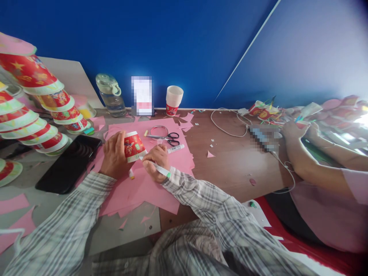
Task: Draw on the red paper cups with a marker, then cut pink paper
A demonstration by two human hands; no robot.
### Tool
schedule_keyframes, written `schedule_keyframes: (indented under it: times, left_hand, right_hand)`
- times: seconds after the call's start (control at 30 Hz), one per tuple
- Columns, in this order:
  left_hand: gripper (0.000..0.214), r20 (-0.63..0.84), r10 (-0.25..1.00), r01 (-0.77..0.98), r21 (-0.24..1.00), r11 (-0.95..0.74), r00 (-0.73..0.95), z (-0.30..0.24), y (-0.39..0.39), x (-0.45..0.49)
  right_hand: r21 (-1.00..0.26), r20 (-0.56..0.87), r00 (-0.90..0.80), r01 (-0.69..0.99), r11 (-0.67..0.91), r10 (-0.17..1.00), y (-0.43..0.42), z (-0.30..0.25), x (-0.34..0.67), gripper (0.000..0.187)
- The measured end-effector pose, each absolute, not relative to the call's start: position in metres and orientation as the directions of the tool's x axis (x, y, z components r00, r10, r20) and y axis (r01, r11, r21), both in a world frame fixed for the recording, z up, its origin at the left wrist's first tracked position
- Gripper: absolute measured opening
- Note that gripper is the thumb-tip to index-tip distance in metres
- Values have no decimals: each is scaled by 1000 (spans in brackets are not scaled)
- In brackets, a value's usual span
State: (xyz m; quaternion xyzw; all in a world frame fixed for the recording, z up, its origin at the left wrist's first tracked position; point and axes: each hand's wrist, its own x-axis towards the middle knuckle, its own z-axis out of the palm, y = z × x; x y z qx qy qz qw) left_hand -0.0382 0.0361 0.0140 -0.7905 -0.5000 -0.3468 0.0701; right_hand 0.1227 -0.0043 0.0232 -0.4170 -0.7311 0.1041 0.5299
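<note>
My left hand (112,155) is wrapped round a red and white paper cup (134,147), which lies tilted on its side above pink paper sheets (149,191). My right hand (156,163) grips a white marker with a green end (163,170), its tip at the cup's rim. Just beyond the hands, scissors with black handles (172,138) rest on the pink paper beside a ring of clear tape (159,130). A white glue stick or pen (176,148) lies right of my right hand. A small yellow-ended cap (131,174) sits below the cup.
Tall stacks of decorated cups (54,101) stand at left, near a black phone (69,163). Along the blue partition are a water bottle (110,97), a lit screen (142,96) and stacked cups (174,99). Another person's hands (296,130) work at right, near a white cable (230,134).
</note>
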Motion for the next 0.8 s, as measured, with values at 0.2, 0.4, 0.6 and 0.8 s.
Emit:
schedule_keyframes:
  times: [0.2, 0.4, 0.6, 0.8]
  left_hand:
    - [82, 611, 750, 842, 241, -483, 255, 15, 35, -37]
    - [77, 614, 748, 838, 249, -485, 250, 12, 36, -38]
    - [76, 611, 748, 837, 245, -490, 260, 14, 35, -38]
    - [71, 626, 738, 831, 251, -497, 253, 15, 35, -37]
  right_hand:
    - [-607, 690, -149, 415, 678, 708, -8, 22, 123, 41]
    - [-578, 676, -177, 475, 664, 715, -10, 19, 122, 25]
    - [-542, 687, -230, 471, 696, 690, -12, 24, 121, 28]
    - [-551, 711, -184, 454, 700, 678, -13, 27, 120, 36]
